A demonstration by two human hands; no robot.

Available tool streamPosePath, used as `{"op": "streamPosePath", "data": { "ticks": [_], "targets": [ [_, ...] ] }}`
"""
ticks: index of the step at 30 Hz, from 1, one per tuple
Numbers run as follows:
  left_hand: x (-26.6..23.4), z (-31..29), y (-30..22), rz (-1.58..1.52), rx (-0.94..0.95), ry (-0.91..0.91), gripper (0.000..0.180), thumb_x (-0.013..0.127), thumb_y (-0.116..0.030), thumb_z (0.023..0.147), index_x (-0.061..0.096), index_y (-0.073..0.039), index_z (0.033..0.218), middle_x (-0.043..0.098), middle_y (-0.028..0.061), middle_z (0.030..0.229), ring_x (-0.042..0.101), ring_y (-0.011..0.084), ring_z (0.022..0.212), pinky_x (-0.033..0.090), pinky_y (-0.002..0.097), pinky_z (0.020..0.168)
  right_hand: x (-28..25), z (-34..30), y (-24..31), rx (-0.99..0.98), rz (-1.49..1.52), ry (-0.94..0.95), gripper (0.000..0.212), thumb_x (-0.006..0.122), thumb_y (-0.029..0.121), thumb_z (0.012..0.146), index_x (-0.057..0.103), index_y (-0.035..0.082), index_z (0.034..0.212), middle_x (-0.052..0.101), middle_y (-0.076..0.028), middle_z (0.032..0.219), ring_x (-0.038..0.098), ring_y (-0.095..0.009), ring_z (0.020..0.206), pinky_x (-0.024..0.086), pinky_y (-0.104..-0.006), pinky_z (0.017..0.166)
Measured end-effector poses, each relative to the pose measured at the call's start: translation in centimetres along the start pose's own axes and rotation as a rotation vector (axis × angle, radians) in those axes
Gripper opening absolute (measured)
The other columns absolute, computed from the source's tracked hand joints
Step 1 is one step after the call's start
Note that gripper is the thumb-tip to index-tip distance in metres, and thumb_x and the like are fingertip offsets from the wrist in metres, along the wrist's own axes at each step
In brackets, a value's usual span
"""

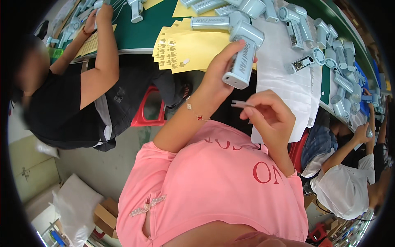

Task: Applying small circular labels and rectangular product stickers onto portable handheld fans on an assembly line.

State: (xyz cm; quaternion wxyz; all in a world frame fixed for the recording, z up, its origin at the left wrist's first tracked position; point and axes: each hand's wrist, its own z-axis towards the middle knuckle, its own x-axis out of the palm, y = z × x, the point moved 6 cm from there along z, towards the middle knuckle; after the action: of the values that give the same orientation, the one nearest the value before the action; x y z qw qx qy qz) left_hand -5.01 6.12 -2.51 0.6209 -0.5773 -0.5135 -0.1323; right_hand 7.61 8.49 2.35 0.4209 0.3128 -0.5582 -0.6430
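My left hand is closed around the handle of a light blue handheld fan. The fan is tilted, with its head away from me and the end of the handle towards me. Just below the handle's end, my right hand pinches a small pale grey flat piece with a notched tip, apart from the fan. Its kind cannot be made out. Beyond my left hand lie yellow sticker sheets in an uneven stack, some with dark printed marks.
More light blue fans lie on white paper and in a heap on the right. The table is green. A person in black works at left, another in white at right. A red stool stands at left.
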Motion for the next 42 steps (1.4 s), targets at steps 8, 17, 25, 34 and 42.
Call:
{"op": "streamPosePath", "data": {
  "ticks": [8,17,25,34,42],
  "targets": [
    [-0.6,0.4,1.2,-0.229,-0.008,-0.126,0.032,0.056,-0.034,0.083,0.049,-0.005,0.096,0.053,0.0091,0.078,0.050,0.0158,0.057,0.041,0.0284,0.047,0.3,0.6,0.2,-0.221,-0.163,-0.226,0.008,0.057,-0.004,0.083,0.056,-0.005,0.091,0.061,-0.010,0.085,0.065,-0.015,0.073,0.046,-0.0167,0.056],
    [-0.4,0.3,1.7,-0.296,-0.023,-0.136,0.035,0.048,-0.038,0.087,0.051,-0.003,0.092,0.053,0.0075,0.079,0.051,0.0162,0.063,0.043,0.0285,0.049,-0.1,1.6,-0.5,-0.097,-0.122,-0.300,0.010,0.059,-0.007,0.080,0.057,-0.007,0.089,0.061,-0.009,0.082,0.063,-0.014,0.075,0.051,-0.0228,0.067],
    [-0.2,0.2,1.1,-0.227,0.025,-0.111,0.034,0.049,-0.035,0.087,0.051,-0.002,0.093,0.056,0.0090,0.081,0.054,0.0183,0.071,0.047,0.0298,0.056,-0.2,1.8,-0.4,-0.140,-0.148,-0.267,0.010,0.060,-0.007,0.079,0.057,-0.006,0.089,0.060,-0.009,0.084,0.062,-0.014,0.073,0.050,-0.0223,0.066],
    [-0.4,0.2,1.3,-0.216,0.026,-0.125,0.034,0.052,-0.034,0.086,0.051,-0.002,0.097,0.057,0.0102,0.082,0.056,0.0198,0.072,0.049,0.0304,0.061,-0.3,1.7,-0.7,-0.122,-0.157,-0.271,0.009,0.059,-0.007,0.081,0.057,-0.007,0.090,0.058,-0.010,0.087,0.062,-0.014,0.072,0.050,-0.0217,0.064],
    [-0.7,0.3,1.5,-0.211,0.024,-0.135,0.035,0.052,-0.034,0.085,0.050,-0.002,0.100,0.056,0.0106,0.083,0.056,0.0196,0.073,0.049,0.0305,0.062,-0.3,1.7,-0.9,-0.126,-0.150,-0.281,0.009,0.059,-0.006,0.082,0.056,-0.007,0.090,0.057,-0.010,0.088,0.062,-0.014,0.072,0.050,-0.0216,0.063]
  ]
}}
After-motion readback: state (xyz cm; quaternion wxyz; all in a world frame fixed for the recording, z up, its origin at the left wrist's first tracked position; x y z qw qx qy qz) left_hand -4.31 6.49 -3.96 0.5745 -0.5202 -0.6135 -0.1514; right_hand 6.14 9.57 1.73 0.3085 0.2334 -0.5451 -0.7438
